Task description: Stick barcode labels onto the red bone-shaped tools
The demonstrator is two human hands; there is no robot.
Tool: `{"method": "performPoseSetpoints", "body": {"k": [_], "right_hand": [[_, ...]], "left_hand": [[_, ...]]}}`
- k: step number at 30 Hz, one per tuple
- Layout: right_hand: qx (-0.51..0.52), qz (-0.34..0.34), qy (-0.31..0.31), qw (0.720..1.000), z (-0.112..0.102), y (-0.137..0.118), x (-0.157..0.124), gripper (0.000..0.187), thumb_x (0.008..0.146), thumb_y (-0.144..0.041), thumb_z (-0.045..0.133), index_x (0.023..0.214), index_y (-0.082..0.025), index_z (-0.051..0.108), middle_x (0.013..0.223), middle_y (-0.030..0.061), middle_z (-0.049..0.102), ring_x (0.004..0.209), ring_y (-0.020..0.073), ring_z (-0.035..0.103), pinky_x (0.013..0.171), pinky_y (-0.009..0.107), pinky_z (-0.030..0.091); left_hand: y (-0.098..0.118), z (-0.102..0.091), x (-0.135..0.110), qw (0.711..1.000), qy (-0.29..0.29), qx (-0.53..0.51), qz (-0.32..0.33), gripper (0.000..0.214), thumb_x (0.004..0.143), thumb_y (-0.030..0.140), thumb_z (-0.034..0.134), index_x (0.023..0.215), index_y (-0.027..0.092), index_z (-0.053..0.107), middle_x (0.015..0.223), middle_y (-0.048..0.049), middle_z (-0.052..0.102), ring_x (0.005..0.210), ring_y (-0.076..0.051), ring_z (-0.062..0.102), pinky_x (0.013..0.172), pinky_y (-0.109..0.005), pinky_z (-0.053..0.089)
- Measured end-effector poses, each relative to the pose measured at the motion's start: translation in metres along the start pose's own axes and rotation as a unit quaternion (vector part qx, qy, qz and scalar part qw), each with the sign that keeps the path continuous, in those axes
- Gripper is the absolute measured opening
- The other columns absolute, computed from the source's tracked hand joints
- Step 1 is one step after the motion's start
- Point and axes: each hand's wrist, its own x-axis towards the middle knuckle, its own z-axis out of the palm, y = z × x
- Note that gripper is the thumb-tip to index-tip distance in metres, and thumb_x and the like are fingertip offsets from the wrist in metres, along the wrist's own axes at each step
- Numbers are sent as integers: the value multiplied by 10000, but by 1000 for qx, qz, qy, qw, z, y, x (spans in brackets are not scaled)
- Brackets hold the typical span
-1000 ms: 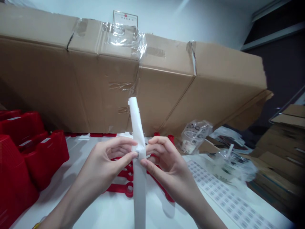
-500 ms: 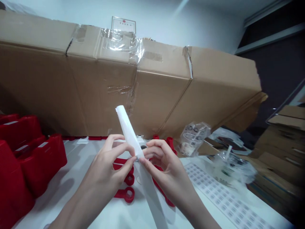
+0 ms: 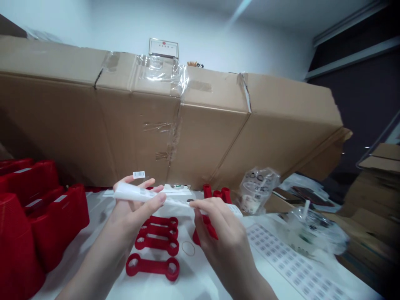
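A white paper strip point(image 3: 140, 194), curled and rolled at its left end, runs across in front of me. My left hand point(image 3: 131, 208) grips the rolled end, and my right hand point(image 3: 217, 227) pinches the thinner end near a red piece. A small white barcode label point(image 3: 139, 175) sits above the left fingers, apparently stuck to a fingertip. Below the hands lie several flat red double-ring plastic pieces point(image 3: 152, 267) on the white table point(image 3: 200, 283), with a thin loop point(image 3: 188, 248) beside them.
Red plastic baskets point(image 3: 40, 221) stack at the left. A large taped cardboard box point(image 3: 175, 125) stands behind the table. On the right lie a sheet of small labels point(image 3: 290, 262), plastic-bagged cups point(image 3: 258, 191) and stacked flat cardboard point(image 3: 371, 200).
The strip has swung from upright to nearly horizontal and is more rolled at the left. The small label now shows by my left fingers. My hands have moved apart, and the view has tilted down.
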Motion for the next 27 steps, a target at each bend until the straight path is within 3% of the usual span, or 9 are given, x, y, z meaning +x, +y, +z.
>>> {"method": "performPoseSetpoints", "body": {"k": [3,8,12,19,21,23,25,27], "right_hand": [[-17,-39,34,999,-2,3,2,262,927,64,542,1052,-158,604,937,75,667,876,198,600,778,351,505],[-58,-87,57,993,-3,2,0,291,892,101,587,1065,-128,632,940,81,650,912,205,583,831,360,483],[-84,-78,42,993,2,3,-1,211,922,46,598,1038,-127,628,959,92,620,906,215,554,833,375,466],[-90,-66,47,993,4,9,-1,160,930,-33,637,1034,-148,598,984,96,607,915,236,562,845,397,471],[-67,-36,9,997,3,10,-1,149,940,-89,649,1054,-164,589,1004,95,610,900,237,586,798,378,498],[-9,13,-79,997,2,7,0,120,939,-162,682,1008,-193,588,968,68,620,836,221,609,720,343,519],[60,61,-173,981,2,2,0,121,929,-221,707,912,-214,587,916,39,636,798,209,631,684,319,529],[113,109,-219,963,2,-4,1,159,938,-254,686,836,-220,570,864,20,649,772,196,642,675,304,532]], "left_hand": [[6,0,-4,1000,0,-16,-10,655,827,167,820,1294,306,383,1407,-110,609,1206,-280,690,1071,-443,552],[9,-5,-5,999,6,-32,-12,661,834,26,765,1310,306,402,1379,-66,674,993,-202,782,846,-268,656],[8,-11,0,999,7,-24,19,726,795,33,813,1321,306,393,1330,-65,712,971,-201,788,762,-219,663],[0,-24,14,998,22,-3,63,691,791,98,842,1289,295,406,1367,-84,685,1017,-194,769,798,-214,647],[-1,-26,16,996,32,10,79,697,800,143,846,1294,316,386,1369,-81,681,1075,-204,750,811,-224,641],[0,-25,18,995,38,11,86,727,788,179,859,1291,333,356,1368,-86,677,1091,-226,746,804,-247,642],[2,-23,20,994,43,-2,97,783,748,185,883,1271,338,321,1361,-104,672,1020,-245,771,776,-282,646],[5,-19,20,993,44,-11,113,842,689,169,912,1237,337,295,1350,-121,669,882,-234,792,714,-293,646]]}}
